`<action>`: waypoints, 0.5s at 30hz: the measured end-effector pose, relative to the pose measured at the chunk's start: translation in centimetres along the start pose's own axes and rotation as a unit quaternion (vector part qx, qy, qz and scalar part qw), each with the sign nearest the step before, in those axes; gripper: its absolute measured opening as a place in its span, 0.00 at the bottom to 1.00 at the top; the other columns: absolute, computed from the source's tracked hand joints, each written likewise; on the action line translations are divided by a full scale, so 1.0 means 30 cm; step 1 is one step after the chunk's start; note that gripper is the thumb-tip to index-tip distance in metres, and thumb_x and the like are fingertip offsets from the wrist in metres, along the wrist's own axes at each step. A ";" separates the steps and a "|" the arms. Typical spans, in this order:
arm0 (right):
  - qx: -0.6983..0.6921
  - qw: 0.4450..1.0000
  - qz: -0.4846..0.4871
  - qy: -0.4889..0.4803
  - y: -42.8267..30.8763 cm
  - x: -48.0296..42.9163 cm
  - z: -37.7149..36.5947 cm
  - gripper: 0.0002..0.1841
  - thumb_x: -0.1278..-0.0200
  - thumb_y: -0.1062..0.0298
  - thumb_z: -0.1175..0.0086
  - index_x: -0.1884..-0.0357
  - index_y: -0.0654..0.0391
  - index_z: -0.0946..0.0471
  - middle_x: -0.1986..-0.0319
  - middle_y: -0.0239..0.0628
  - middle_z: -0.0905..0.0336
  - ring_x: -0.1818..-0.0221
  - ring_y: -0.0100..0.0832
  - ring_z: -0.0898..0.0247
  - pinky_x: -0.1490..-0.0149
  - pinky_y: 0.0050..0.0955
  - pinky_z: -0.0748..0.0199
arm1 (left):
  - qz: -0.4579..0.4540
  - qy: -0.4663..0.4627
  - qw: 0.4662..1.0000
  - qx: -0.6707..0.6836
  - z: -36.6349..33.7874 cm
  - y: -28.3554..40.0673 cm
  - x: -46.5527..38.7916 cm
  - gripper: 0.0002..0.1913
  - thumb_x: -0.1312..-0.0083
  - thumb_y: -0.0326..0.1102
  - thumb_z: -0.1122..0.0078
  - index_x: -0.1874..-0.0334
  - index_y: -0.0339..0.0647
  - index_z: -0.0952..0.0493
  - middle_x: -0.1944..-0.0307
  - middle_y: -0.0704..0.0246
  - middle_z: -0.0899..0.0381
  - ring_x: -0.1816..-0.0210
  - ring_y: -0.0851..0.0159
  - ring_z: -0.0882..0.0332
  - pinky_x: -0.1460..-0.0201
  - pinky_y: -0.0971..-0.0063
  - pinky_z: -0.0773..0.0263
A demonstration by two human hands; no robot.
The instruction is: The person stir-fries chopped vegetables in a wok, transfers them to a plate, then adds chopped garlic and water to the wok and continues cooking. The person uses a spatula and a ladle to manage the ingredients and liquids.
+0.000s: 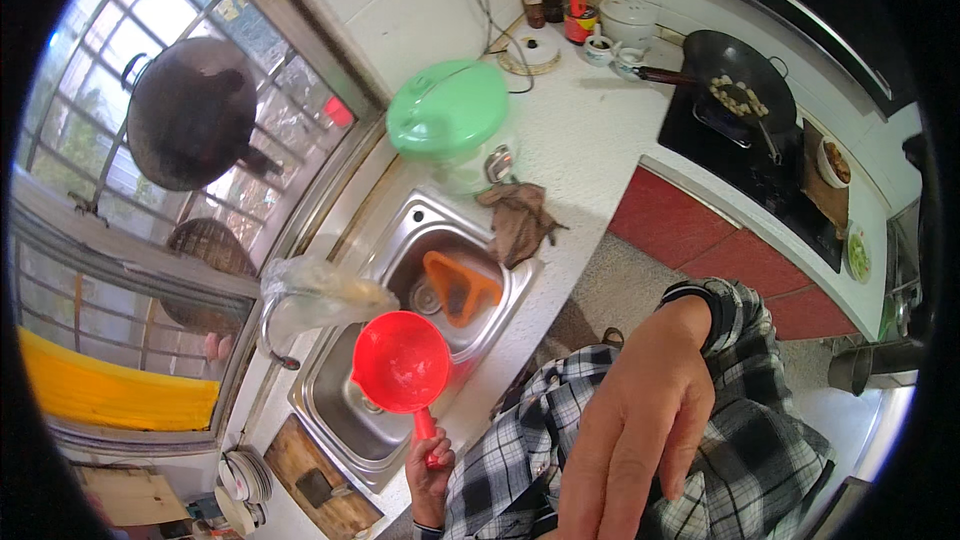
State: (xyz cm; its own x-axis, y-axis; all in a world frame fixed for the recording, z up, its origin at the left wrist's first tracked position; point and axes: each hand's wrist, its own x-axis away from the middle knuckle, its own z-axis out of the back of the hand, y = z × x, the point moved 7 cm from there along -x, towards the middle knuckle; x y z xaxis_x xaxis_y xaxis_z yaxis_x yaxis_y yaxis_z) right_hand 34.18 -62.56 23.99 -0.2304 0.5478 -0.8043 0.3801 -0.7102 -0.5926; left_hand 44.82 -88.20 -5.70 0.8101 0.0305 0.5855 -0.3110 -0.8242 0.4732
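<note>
My left hand [430, 457] is closed around the handle of a red plastic water ladle [403, 361]. The ladle's bowl is over the near basin of a stainless steel double sink [352, 435], with what looks like a little water in it. Close to the camera is my right hand [641, 420], its back towards me and its fingers stretched downward. Nothing shows in it, though the palm and some fingertips are hidden. An orange triangular strainer [461, 289] sits in the far basin.
A brown cloth [519, 221] lies at the sink's corner, beside a green-lidded cooker [450, 109]. A faucet [268, 330] with a plastic bag arches over the sink. Food pieces lie in a wok [742, 52] on the black cooktop [780, 187]. A cleaver [316, 487] rests on a wooden board [289, 450].
</note>
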 end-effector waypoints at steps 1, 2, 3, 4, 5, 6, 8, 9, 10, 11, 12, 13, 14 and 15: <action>-0.012 1.000 0.000 0.008 -0.036 0.034 -0.024 0.23 0.36 0.72 0.55 0.40 0.70 0.39 0.40 0.57 0.44 0.37 0.50 0.45 0.38 0.42 0.44 | 0.006 -0.001 1.000 -0.013 -0.041 -0.022 -0.004 0.19 0.42 0.22 0.55 0.47 0.33 0.38 0.66 0.65 0.33 0.78 0.75 0.40 0.78 0.85 0.40; 0.000 1.000 0.005 0.014 -0.072 0.066 -0.043 0.23 0.36 0.73 0.55 0.40 0.70 0.39 0.40 0.57 0.44 0.37 0.50 0.46 0.38 0.41 0.44 | 0.025 -0.033 0.999 0.017 -0.098 -0.053 -0.018 0.19 0.42 0.22 0.55 0.46 0.33 0.39 0.66 0.65 0.33 0.78 0.76 0.40 0.79 0.85 0.40; 0.013 1.000 0.008 0.016 -0.112 0.102 -0.061 0.23 0.36 0.73 0.55 0.40 0.70 0.39 0.39 0.57 0.44 0.37 0.50 0.46 0.38 0.41 0.44 | 0.028 -0.027 0.999 0.013 -0.137 -0.079 -0.031 0.19 0.42 0.22 0.54 0.46 0.33 0.39 0.66 0.65 0.33 0.78 0.76 0.40 0.79 0.85 0.40; 0.027 0.999 0.009 0.020 -0.152 0.135 -0.078 0.22 0.36 0.73 0.55 0.40 0.70 0.39 0.39 0.57 0.45 0.37 0.50 0.46 0.38 0.40 0.44 | 0.036 -0.034 0.999 0.015 -0.185 -0.106 -0.047 0.19 0.42 0.22 0.54 0.46 0.33 0.39 0.66 0.65 0.34 0.78 0.76 0.40 0.79 0.85 0.39; 0.024 0.999 0.008 0.030 -0.190 0.167 -0.096 0.22 0.35 0.74 0.56 0.40 0.70 0.39 0.39 0.57 0.45 0.36 0.49 0.47 0.38 0.40 0.44 | 0.046 -0.043 0.998 0.017 -0.233 -0.136 -0.068 0.19 0.42 0.22 0.54 0.46 0.33 0.39 0.66 0.65 0.34 0.78 0.76 0.40 0.79 0.85 0.39; 0.022 0.999 0.007 0.043 -0.227 0.196 -0.120 0.22 0.35 0.74 0.56 0.40 0.70 0.39 0.39 0.57 0.46 0.36 0.48 0.47 0.37 0.40 0.44 | 0.053 -0.045 0.998 0.000 -0.278 -0.162 -0.090 0.20 0.42 0.23 0.54 0.46 0.34 0.39 0.67 0.66 0.34 0.78 0.76 0.40 0.79 0.86 0.39; 0.028 0.997 -0.013 0.071 -0.293 0.249 -0.155 0.22 0.35 0.73 0.55 0.41 0.70 0.38 0.40 0.57 0.44 0.37 0.47 0.46 0.37 0.39 0.44 | 0.084 -0.061 0.995 0.002 -0.376 -0.221 -0.144 0.20 0.41 0.23 0.54 0.46 0.34 0.39 0.67 0.67 0.33 0.78 0.77 0.40 0.79 0.86 0.39; 0.034 0.995 -0.031 0.085 -0.324 0.273 -0.168 0.21 0.36 0.73 0.55 0.41 0.70 0.37 0.41 0.57 0.42 0.38 0.47 0.43 0.37 0.39 0.43 | 0.100 -0.069 0.993 0.003 -0.419 -0.246 -0.161 0.20 0.41 0.23 0.54 0.46 0.34 0.39 0.67 0.67 0.33 0.78 0.77 0.40 0.80 0.87 0.39; 0.042 0.993 -0.052 0.097 -0.353 0.302 -0.181 0.21 0.36 0.73 0.54 0.42 0.69 0.36 0.42 0.56 0.40 0.39 0.46 0.41 0.37 0.39 0.43 | 0.111 -0.086 0.990 -0.007 -0.467 -0.273 -0.189 0.20 0.41 0.23 0.54 0.45 0.34 0.39 0.67 0.68 0.33 0.78 0.77 0.39 0.80 0.87 0.39; 0.077 0.990 -0.061 0.099 -0.386 0.323 -0.200 0.22 0.36 0.71 0.52 0.42 0.70 0.36 0.42 0.57 0.40 0.39 0.48 0.41 0.39 0.39 0.41 | 0.122 -0.091 0.988 -0.016 -0.510 -0.299 -0.225 0.19 0.41 0.23 0.54 0.46 0.34 0.39 0.67 0.68 0.33 0.78 0.77 0.39 0.80 0.87 0.39; 0.108 0.987 -0.070 0.101 -0.413 0.343 -0.218 0.23 0.37 0.70 0.51 0.42 0.71 0.36 0.42 0.58 0.40 0.40 0.49 0.41 0.40 0.39 0.39 | 0.134 -0.099 0.986 -0.023 -0.549 -0.324 -0.256 0.19 0.41 0.22 0.54 0.46 0.34 0.39 0.67 0.68 0.33 0.77 0.77 0.39 0.80 0.87 0.39; 0.135 0.983 -0.073 0.102 -0.432 0.360 -0.233 0.23 0.38 0.69 0.50 0.43 0.72 0.36 0.43 0.59 0.40 0.40 0.51 0.41 0.41 0.39 0.38 | 0.145 -0.100 0.984 -0.030 -0.576 -0.341 -0.273 0.19 0.41 0.22 0.54 0.46 0.33 0.39 0.67 0.68 0.33 0.77 0.77 0.39 0.80 0.87 0.39; 0.133 0.982 -0.075 0.111 -0.454 0.380 -0.239 0.24 0.38 0.69 0.50 0.43 0.72 0.36 0.42 0.59 0.40 0.40 0.51 0.42 0.42 0.38 0.37 | 0.167 -0.112 0.979 -0.008 -0.614 -0.365 -0.310 0.20 0.42 0.21 0.53 0.45 0.33 0.39 0.66 0.65 0.33 0.77 0.75 0.38 0.78 0.87 0.37; 0.132 0.981 -0.080 0.116 -0.476 0.406 -0.244 0.24 0.38 0.69 0.50 0.43 0.72 0.36 0.42 0.59 0.40 0.40 0.51 0.42 0.42 0.38 0.36 | 0.176 -0.110 0.978 -0.017 -0.641 -0.383 -0.349 0.20 0.42 0.21 0.53 0.45 0.33 0.39 0.66 0.65 0.33 0.77 0.75 0.38 0.78 0.87 0.38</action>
State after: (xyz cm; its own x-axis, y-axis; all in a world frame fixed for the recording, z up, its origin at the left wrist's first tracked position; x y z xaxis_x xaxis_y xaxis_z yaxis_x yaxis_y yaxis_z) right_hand 32.51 -42.50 22.98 -0.0459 0.7253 -0.6869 0.1031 -0.6805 -0.7255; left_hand 30.36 -68.17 -4.60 0.7356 -0.3782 0.5620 -0.6038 -0.7422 0.2909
